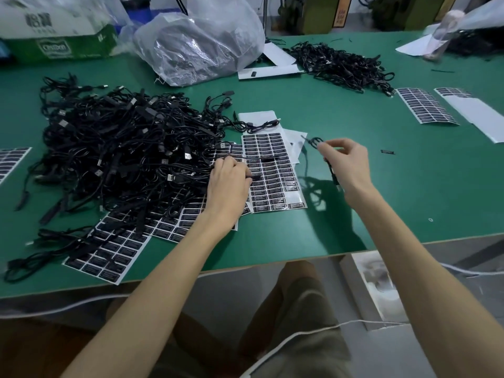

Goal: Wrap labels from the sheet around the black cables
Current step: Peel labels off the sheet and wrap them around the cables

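Note:
A big tangled heap of black cables [117, 148] lies on the green table [354, 186] at the left. A sheet of black labels [275, 184] lies in front of me beside the heap. My left hand [229, 184] rests at the sheet's left edge, fingers curled round a black cable [256, 176] from the heap. My right hand [346, 165] is raised above the table to the right of the sheet and pinches a short black cable [316, 141]; its loop sticks up by my fingers and its tail hangs below my palm.
More label sheets lie under the heap [114, 249], at the far left [11, 159] and at the right [425, 105]. A second cable pile [341, 66], a plastic bag [199, 42] and a cardboard box [57, 31] stand at the back. The table edge runs near my knees.

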{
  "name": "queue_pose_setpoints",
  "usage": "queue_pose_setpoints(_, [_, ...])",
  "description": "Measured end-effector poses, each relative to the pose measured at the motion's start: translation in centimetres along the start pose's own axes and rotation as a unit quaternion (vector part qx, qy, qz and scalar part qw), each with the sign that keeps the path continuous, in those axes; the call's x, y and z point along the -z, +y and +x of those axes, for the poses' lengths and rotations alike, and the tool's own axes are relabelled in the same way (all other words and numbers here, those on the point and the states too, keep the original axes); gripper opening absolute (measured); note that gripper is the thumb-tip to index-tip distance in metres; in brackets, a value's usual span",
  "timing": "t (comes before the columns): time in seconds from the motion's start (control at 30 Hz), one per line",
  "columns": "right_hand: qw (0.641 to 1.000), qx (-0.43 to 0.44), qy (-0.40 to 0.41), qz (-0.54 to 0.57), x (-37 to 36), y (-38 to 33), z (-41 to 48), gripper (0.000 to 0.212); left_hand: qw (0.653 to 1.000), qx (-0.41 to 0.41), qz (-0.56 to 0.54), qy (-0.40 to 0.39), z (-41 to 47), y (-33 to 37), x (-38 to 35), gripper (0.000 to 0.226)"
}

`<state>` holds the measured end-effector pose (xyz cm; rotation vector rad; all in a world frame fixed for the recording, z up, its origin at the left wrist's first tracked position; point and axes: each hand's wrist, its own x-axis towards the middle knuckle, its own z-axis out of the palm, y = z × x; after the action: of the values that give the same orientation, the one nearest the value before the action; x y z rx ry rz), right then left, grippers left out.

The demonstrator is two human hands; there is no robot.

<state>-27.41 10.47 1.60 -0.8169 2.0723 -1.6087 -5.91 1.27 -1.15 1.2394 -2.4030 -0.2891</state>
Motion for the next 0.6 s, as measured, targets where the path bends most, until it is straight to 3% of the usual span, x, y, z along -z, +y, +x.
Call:
queue_pose_setpoints(0.13, [0.977,0.070,0.011,-0.200,-0.1,1.6,1.2,0.019,0.999,-0.019,-0.036,0.017,-0.7,0.6,0.2,0.017])
queue_pose_setpoints(0.23, [0.927,0.093,0.016,-0.363,0.1,3.0,1.7,0.027,0.995,-0.040,-0.079,0.039,-1.0,1.2,0.7,0.015])
queue_pose_setpoints(0.3, [0.907,0.113,0.036,-0.404,0.0,3.4,1.2,0.034,0.990,-0.053,-0.118,0.055,-1.1,1.7,1.4,0.014])
queue_pose_setpoints(0.37, [0.903,0.152,0.055,-0.397,-0.3,3.4,0.4,0.036,0.983,-0.069,-0.158,0.065,-0.9,2.5,2.1,0.014])
queue_pose_setpoints(0.43, [0.923,0.192,0.031,-0.332,-1.0,2.9,-0.9,0.033,0.970,-0.077,-0.220,0.071,-0.7,3.5,3.0,0.013])
queue_pose_setpoints(0.53, [0.958,0.214,-0.060,-0.180,-2.3,1.4,-3.4,0.024,0.934,-0.052,-0.342,0.087,-0.1,5.1,4.1,0.011])
queue_pose_setpoints(0.6, [0.967,0.181,-0.159,-0.079,-3.2,0.3,-4.8,0.023,0.913,-0.028,-0.397,0.090,0.4,5.6,4.5,0.011])
